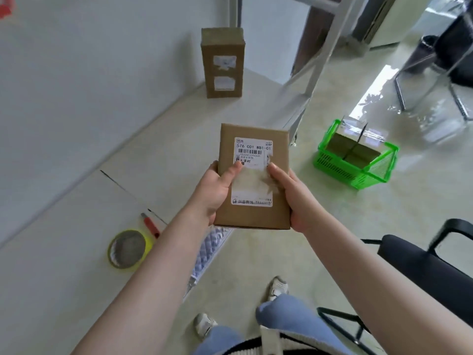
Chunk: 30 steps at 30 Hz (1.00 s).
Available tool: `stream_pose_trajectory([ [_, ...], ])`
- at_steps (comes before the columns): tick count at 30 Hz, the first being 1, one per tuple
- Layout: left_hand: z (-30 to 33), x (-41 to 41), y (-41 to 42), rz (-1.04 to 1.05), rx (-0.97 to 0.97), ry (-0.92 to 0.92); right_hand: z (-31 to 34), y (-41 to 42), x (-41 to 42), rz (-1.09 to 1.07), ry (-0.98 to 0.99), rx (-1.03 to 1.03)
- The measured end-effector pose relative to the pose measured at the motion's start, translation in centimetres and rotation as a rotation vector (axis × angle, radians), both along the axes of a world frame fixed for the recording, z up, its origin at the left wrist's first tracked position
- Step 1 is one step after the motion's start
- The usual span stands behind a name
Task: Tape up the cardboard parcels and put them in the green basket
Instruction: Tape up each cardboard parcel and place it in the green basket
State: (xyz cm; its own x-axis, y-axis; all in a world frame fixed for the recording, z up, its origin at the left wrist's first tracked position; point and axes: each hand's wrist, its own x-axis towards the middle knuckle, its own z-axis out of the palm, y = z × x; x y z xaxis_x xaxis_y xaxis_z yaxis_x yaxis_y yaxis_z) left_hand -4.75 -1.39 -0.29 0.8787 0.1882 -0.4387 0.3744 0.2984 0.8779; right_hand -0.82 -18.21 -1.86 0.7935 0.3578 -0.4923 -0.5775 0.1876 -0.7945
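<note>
Mostly hidden: parcel [352,152] inside green basket [332,170]; contents unclear.

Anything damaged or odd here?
Yes: the white shipping label on the flat brown cardboard parcel gripped by the left hand and right hand is torn mid-way, bare cardboard showing. The upright brown parcel's labels also look scraped.
</note>
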Motion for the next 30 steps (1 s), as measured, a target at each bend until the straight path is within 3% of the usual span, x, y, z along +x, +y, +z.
stream_pose_trajectory([
  [14,-6.5,17.3,-21.0,-0.352,-0.004,0.215,-6.4,-21.3,12.0,-0.34,0.149,-0.14],
  [23,-10.2,28.5,-28.4,-0.542,0.108,0.306,-10.4,-28.1,20.5,-0.503,0.262,-0.224],
  [30,-12.1,39.7,-33.6,-0.674,0.039,0.363,-11.5,-32.4,29.6,-0.621,0.32,-0.263],
])
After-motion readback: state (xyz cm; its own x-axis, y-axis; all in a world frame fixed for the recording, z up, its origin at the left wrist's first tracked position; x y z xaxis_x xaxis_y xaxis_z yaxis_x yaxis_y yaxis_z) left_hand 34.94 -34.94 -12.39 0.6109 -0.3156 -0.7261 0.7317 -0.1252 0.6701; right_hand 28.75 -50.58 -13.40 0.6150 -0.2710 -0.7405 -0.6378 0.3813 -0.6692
